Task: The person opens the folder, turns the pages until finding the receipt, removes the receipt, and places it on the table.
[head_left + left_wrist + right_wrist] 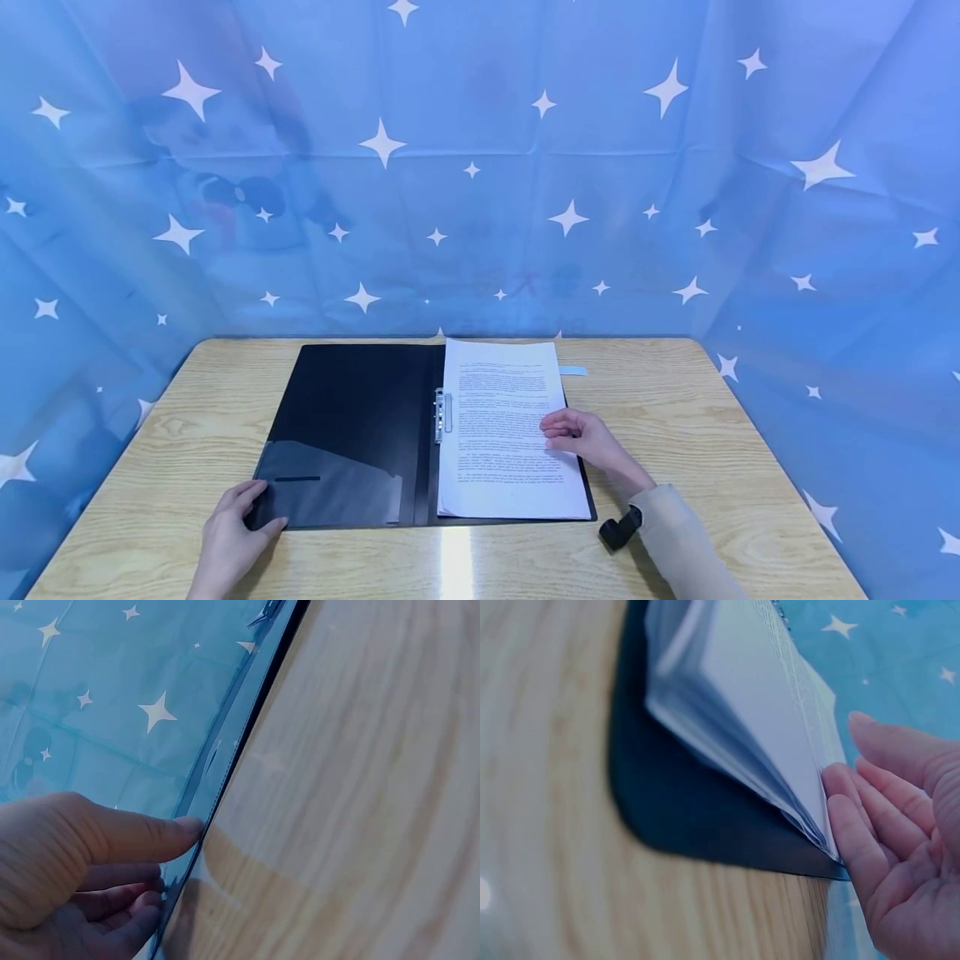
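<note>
A black ring folder (360,392) lies spread out on the table, with a metal clip (439,415) near its spine. On its right half sits a stack of printed paper (502,417), its sheets slightly fanned at the near corner in the right wrist view. My left hand (234,533) rests at the folder's near left corner, thumb by the front edge and fingertips on the cover. In the left wrist view the thumb tip (187,826) touches the folder's edge. My right hand (581,435) touches the stack's right edge with extended fingers (855,832), thumb apart.
The wooden table (675,400) reaches back to a blue star-patterned curtain (480,208). A light blue tab (573,371) sticks out past the stack's far right side. A black device (621,529) is strapped at the right wrist, by the pale sleeve (678,525).
</note>
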Motion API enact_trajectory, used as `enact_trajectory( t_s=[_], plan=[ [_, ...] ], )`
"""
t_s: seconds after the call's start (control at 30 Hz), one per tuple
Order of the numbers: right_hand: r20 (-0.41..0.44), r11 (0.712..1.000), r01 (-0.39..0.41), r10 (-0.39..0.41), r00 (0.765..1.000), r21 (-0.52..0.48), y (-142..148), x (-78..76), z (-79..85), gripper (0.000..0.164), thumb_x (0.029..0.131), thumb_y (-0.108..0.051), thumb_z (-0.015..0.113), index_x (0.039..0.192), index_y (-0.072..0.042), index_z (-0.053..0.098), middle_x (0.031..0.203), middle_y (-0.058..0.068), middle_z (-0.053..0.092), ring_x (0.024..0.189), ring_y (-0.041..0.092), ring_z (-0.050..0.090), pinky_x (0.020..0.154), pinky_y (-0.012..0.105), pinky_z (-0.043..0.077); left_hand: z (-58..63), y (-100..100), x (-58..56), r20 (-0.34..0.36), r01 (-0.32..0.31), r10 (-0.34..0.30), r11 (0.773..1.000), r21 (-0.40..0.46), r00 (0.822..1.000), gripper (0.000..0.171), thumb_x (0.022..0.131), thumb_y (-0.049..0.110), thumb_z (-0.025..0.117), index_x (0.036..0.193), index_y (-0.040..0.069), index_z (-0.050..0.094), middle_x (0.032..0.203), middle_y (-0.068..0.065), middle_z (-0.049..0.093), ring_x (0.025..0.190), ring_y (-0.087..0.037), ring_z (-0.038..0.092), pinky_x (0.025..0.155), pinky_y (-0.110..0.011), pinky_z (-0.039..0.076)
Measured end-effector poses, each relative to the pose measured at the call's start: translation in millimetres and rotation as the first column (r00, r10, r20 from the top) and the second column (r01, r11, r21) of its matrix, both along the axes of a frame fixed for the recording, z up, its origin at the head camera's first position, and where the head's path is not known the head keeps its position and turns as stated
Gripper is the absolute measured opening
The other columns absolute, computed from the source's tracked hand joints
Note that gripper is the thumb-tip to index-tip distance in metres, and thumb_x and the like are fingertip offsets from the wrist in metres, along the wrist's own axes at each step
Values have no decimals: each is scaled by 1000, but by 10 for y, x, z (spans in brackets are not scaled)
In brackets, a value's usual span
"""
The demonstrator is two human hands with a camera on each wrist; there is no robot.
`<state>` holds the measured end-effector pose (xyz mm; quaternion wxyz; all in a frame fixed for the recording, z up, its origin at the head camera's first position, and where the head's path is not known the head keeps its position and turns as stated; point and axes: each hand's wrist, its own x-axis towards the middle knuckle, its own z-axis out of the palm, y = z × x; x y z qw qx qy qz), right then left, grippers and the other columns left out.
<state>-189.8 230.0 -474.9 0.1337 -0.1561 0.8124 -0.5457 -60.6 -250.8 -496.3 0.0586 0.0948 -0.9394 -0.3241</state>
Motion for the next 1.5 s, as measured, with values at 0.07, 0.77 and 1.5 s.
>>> enact_trajectory(
  t_s=[0.07, 0.77, 1.5],
  plan=[
    [-2, 1000, 4, -4, 1000, 5, 19, -30, -67, 29, 84, 1, 65, 111, 9, 58, 105, 23, 63, 97, 33, 61, 78, 19, 47, -20, -12, 4, -22, -7, 7, 1000, 3, 1000, 58, 73, 4, 75, 121, -16, 51, 122, -32, 44, 106, -51, 50, 88, -55, 42],
    [13, 952, 298, -298, 954, -68, 98, -455, -90, 38, 90, -14, 62, 120, 7, 54, 106, 20, 61, 90, 18, 59, 78, 28, 49, -53, -71, 15, -49, -24, 26, 999, 33, 998, 52, 72, 4, 76, 117, -13, 56, 119, -28, 48, 107, -46, 52, 88, -51, 42],
    [117, 867, 497, -490, 864, -37, 5, -1184, -29, 47, 95, -22, 51, 136, -1, 45, 137, 18, 45, 122, 31, 47, 99, 40, 39, -36, -71, -2, -83, -6, 9, 999, 42, 996, 52, 69, 3, 79, 114, -13, 58, 118, -29, 51, 107, -44, 53, 84, -37, 46]
  ],
)
